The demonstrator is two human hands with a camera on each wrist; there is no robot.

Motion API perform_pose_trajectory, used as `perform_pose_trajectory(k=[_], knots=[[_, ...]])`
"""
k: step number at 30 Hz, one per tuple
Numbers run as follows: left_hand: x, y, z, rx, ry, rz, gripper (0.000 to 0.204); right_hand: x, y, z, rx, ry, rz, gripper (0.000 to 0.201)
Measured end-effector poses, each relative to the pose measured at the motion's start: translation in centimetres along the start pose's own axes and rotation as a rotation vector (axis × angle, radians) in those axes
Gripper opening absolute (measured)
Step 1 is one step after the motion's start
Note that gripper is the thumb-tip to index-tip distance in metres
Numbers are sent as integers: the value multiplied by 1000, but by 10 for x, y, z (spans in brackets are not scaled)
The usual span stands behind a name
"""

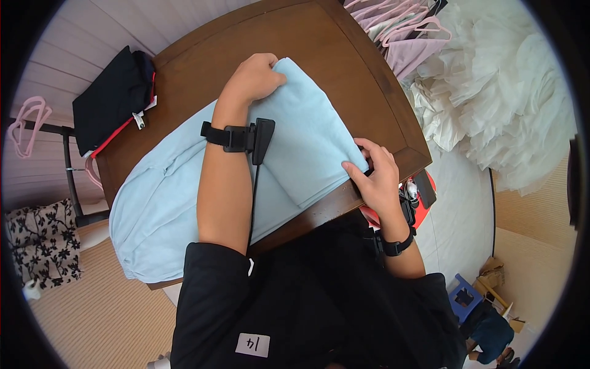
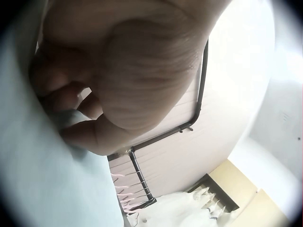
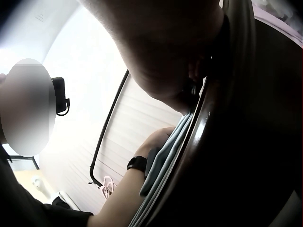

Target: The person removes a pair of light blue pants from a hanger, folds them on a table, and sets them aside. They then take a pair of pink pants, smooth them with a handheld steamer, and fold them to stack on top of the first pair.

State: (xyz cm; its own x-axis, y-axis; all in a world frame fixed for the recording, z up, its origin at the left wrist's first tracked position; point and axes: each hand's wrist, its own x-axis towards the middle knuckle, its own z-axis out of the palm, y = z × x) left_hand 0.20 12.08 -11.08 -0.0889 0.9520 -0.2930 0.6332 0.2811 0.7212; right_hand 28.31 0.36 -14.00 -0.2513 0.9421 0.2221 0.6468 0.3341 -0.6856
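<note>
A light blue garment (image 1: 301, 135) lies folded in layers on the brown wooden table (image 1: 289, 31), its looser, wrinkled part spreading to the left. My left hand (image 1: 253, 79) pinches the far corner of the fold, thumb on the cloth. In the left wrist view, the curled fingers (image 2: 80, 137) hold a bit of the blue cloth (image 2: 61, 189). At the table's near right edge, my right hand (image 1: 379, 182) grips the other corner, thumb on top and fingers around the end. The right wrist view shows the stacked cloth layers (image 3: 165, 161) along the table rim, by the shadowed right hand (image 3: 165, 61).
A folded black garment (image 1: 114, 95) with red trim and tags sits at the table's left end. Pink hangers with clothes (image 1: 415, 52) and white tulle (image 1: 491, 80) are at the right. A black rack (image 1: 69, 163) stands left; a blue stool (image 1: 465, 298) is on the floor.
</note>
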Motion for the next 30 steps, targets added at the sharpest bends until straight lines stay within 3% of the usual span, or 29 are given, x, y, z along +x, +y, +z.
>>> perform_pose_trajectory(k=[3, 4, 6, 11, 15, 21, 23, 25, 30], knots=[[-3, 2, -4, -178, -29, 10, 9, -1, 4, -1, 48, -1, 10, 44], [-5, 4, -5, -175, -21, 16, 9, -1, 4, -2, 52, 5, 2, 44], [-9, 12, -4, -285, -19, 31, 11, -1, 6, -4, 242, -41, 184, 43], [13, 20, 10, -328, -54, 89, 14, 9, 19, -22, 360, -26, 236, 40], [27, 44, 25, -424, -92, 163, 16, 27, 24, -49, 504, 54, 368, 30], [35, 71, 22, -617, -216, 126, 18, 35, 9, -77, 495, 162, 383, 21], [32, 67, 16, -707, -252, 131, 19, 27, -7, -72, 492, 164, 290, 17], [26, 56, 6, -799, -282, 128, 19, 20, -14, -58, 454, 216, -64, 13], [6, 1, -27, -1033, -434, 355, 17, -4, -59, -32, 272, 38, -478, 28]])
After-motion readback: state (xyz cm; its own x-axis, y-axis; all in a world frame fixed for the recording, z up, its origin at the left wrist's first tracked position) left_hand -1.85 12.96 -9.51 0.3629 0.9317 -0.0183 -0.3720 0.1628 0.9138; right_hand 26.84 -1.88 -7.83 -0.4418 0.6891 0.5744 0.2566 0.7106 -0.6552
